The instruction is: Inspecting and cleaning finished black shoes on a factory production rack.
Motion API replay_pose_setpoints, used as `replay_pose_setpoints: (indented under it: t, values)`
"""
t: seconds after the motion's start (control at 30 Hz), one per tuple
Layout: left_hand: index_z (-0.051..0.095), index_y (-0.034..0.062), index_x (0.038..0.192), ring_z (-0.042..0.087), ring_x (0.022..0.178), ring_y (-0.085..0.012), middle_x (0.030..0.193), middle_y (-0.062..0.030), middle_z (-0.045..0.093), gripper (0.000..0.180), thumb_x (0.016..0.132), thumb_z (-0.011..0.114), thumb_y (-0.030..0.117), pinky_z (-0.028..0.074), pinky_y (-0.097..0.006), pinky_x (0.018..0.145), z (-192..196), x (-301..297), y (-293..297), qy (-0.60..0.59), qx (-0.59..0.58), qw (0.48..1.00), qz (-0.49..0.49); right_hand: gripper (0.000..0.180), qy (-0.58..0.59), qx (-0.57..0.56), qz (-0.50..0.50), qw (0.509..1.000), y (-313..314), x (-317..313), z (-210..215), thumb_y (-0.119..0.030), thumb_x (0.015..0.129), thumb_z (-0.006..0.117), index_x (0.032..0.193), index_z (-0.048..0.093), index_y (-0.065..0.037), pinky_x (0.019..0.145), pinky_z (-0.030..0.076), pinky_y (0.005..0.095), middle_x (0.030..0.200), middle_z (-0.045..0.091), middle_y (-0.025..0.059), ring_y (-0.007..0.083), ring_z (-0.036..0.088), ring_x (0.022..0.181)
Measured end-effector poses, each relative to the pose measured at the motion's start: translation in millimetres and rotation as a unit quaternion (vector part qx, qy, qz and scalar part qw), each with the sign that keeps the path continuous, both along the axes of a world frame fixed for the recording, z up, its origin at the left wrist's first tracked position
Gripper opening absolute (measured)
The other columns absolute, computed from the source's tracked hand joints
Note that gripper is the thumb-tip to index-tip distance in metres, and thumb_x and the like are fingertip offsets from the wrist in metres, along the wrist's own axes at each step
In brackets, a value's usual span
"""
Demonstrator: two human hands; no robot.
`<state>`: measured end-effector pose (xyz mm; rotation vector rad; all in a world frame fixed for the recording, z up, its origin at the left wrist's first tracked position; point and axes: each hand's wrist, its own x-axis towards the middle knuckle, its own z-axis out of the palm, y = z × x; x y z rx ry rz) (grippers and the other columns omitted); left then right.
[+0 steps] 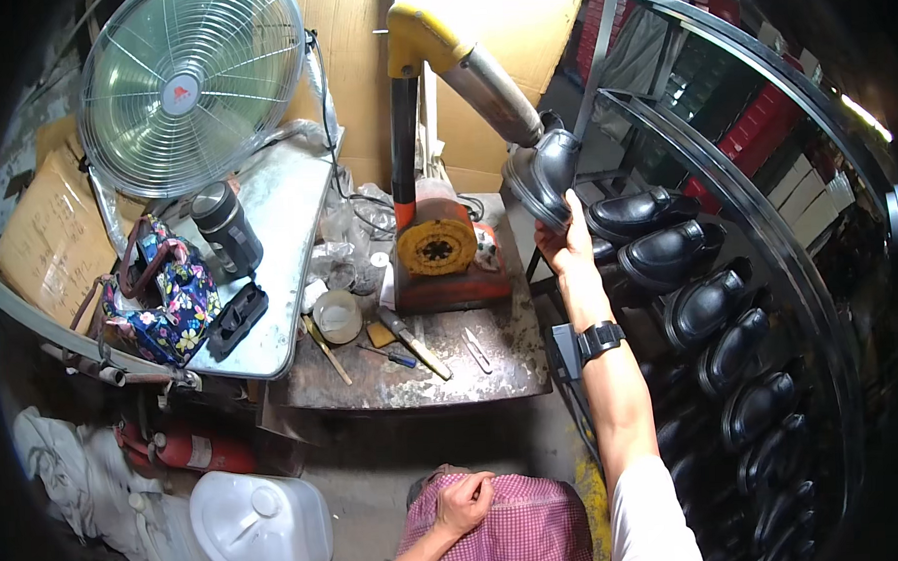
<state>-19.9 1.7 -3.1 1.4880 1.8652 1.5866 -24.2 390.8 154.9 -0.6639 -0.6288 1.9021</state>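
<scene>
Resting against right hand (564, 239): black shoe (544, 173)

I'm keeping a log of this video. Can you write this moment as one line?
right hand: holds black shoe on angled metal post | left hand: resting on pink checked cloth | rack: black shoes in row
</scene>
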Motion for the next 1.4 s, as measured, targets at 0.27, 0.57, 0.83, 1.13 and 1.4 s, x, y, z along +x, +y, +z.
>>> replay_pose_setpoints:
  t: [0.27,0.57,0.83,1.13,1.4]
  values:
    - [0.063,0.0027,0.081,0.057,0.048,-0.0188,0.063,-0.0099,0.060,0.008,0.076,0.058,0.006,0.043,-0.027,0.044,0.2,1.8,-2.8,0.004,-0.003,1.000,0.009,0.034,-0.039,0.151,-0.028,0.987,-62.0,43.5,-50.3,-0.030,0.082,0.061,0.103,0.055,-0.003,0.062,0.048,0.0272,0.091,0.061,0.0035,0.0153,0.059,0.072]
    - [0.063,0.0021,0.082,0.058,0.051,-0.0218,0.066,-0.0115,0.061,0.009,0.076,0.057,0.005,0.044,-0.029,0.046,2.3,5.4,-1.3,0.010,0.000,1.000,-0.001,0.072,-0.470,0.489,-0.163,0.716,-203.2,131.3,-84.8,-0.014,0.067,0.071,0.129,0.037,0.001,0.072,0.050,0.0327,0.088,0.063,0.0220,0.0284,0.064,0.077]
    - [0.062,0.0007,0.082,0.060,0.057,-0.0240,0.069,-0.0128,0.061,0.009,0.078,0.056,0.006,0.047,-0.030,0.050,7.2,12.3,-5.5,0.004,-0.022,1.000,-0.005,0.069,-0.556,0.582,-0.195,0.560,-250.5,197.3,-95.7,-0.014,0.060,0.071,0.118,0.043,0.013,0.061,0.048,0.0351,0.083,0.061,0.0221,0.0310,0.058,0.062]
    - [0.062,-0.0001,0.083,0.062,0.060,-0.0197,0.069,-0.0106,0.063,0.010,0.080,0.054,0.005,0.048,-0.027,0.055,10.9,19.3,-8.2,0.029,-0.036,0.999,-0.008,0.066,-0.558,0.346,-0.144,0.741,-290.0,239.2,-112.9,-0.009,0.071,0.067,0.126,0.036,0.009,0.079,0.047,0.0329,0.098,0.059,0.0197,0.0276,0.061,0.084]
    - [0.062,-0.0019,0.083,0.063,0.059,-0.0155,0.068,-0.0095,0.064,0.011,0.081,0.051,0.003,0.049,-0.025,0.054,6.0,17.9,-0.2,0.040,-0.033,0.998,-0.023,0.058,-0.315,0.141,-0.276,0.897,-230.2,233.1,-170.7,-0.004,0.082,0.059,0.129,0.029,0.010,0.084,0.042,0.0242,0.113,0.050,0.0145,0.0145,0.052,0.095]
